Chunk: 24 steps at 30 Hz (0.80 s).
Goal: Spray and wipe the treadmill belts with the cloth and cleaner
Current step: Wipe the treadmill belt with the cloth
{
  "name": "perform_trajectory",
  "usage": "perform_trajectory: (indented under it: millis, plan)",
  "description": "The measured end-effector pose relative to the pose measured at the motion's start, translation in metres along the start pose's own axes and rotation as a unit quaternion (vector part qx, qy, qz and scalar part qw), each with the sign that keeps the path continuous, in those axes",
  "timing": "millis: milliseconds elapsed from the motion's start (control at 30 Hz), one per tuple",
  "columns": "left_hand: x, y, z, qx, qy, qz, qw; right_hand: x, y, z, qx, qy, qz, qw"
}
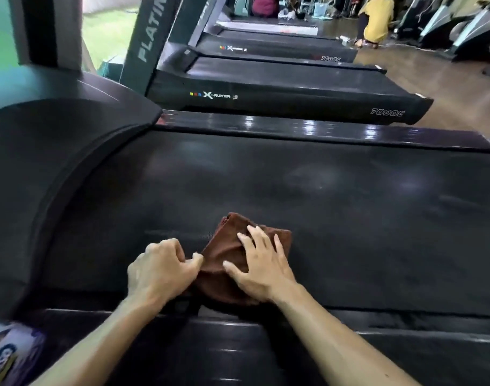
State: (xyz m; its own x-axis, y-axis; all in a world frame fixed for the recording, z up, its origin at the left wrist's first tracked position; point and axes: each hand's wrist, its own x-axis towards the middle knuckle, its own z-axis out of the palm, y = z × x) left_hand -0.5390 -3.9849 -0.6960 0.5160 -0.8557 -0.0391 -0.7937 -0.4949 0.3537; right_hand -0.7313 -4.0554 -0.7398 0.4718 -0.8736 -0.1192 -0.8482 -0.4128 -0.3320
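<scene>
A brown cloth [232,246] lies bunched on the black treadmill belt [349,207] near its front edge. My left hand [160,268] pinches the cloth's left edge with curled fingers. My right hand [260,266] rests flat on top of the cloth with its fingers spread. A cleaner bottle [7,355] with a purple and white label shows only partly at the bottom left corner, beside the belt.
The treadmill's dark motor hood [57,151] curves along the left. A glossy side rail [321,126] runs behind the belt. Two more treadmills [294,93] stand beyond. A person in yellow [376,20] crouches on the wooden floor far right, near other machines.
</scene>
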Motion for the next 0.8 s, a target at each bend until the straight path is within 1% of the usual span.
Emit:
perform_trajectory:
  millis: [67,100,133,200,233,300,400,467,500,567,633,667,700,733,800]
  plan:
    - [-0.005,-0.023,-0.003,-0.054,0.092,0.057,0.993,0.012,-0.013,-0.002,0.03,0.085,0.037,0.995]
    - [-0.004,-0.041,-0.001,-0.061,0.112,0.08,0.989,0.019,-0.021,0.001,0.029,0.109,0.052,0.992]
    - [-0.001,-0.058,0.003,-0.045,0.108,0.098,0.988,0.024,-0.028,0.005,0.022,0.117,0.065,0.991]
    - [0.005,-0.091,0.011,0.005,0.062,0.103,0.993,0.03,-0.038,0.02,-0.011,0.09,0.073,0.993]
    - [0.007,-0.099,0.013,0.022,0.037,0.101,0.994,0.03,-0.038,0.026,-0.031,0.076,0.074,0.994]
    - [0.012,-0.109,0.018,0.015,0.001,0.075,0.997,0.033,-0.036,0.037,-0.059,0.071,0.082,0.992]
    - [0.017,-0.108,0.023,0.007,-0.003,0.042,0.999,0.058,-0.039,0.042,-0.075,0.09,0.115,0.986]
    - [0.018,-0.106,0.024,0.016,0.004,0.033,0.999,0.08,-0.053,0.04,-0.075,0.097,0.12,0.985]
    - [0.019,-0.106,0.024,0.02,0.007,0.03,0.999,0.087,-0.061,0.04,-0.076,0.096,0.102,0.987]
    - [0.017,-0.105,0.023,0.026,0.006,0.031,0.999,0.079,-0.069,0.042,-0.082,0.077,0.034,0.993]
    - [0.016,-0.105,0.023,0.034,0.002,0.031,0.999,0.046,-0.058,0.044,-0.091,0.063,-0.036,0.993]
    - [0.017,-0.105,0.023,0.039,-0.003,0.03,0.999,0.029,-0.043,0.045,-0.096,0.057,-0.05,0.993]
    - [0.017,-0.105,0.023,0.044,-0.008,0.029,0.999,0.016,-0.026,0.043,-0.102,0.049,-0.044,0.993]
    - [0.017,-0.104,0.023,0.048,-0.011,0.03,0.998,0.011,-0.008,0.039,-0.108,0.046,-0.016,0.993]
    - [0.018,-0.105,0.025,0.057,-0.006,0.03,0.998,0.025,0.011,0.029,-0.107,0.057,0.08,0.989]
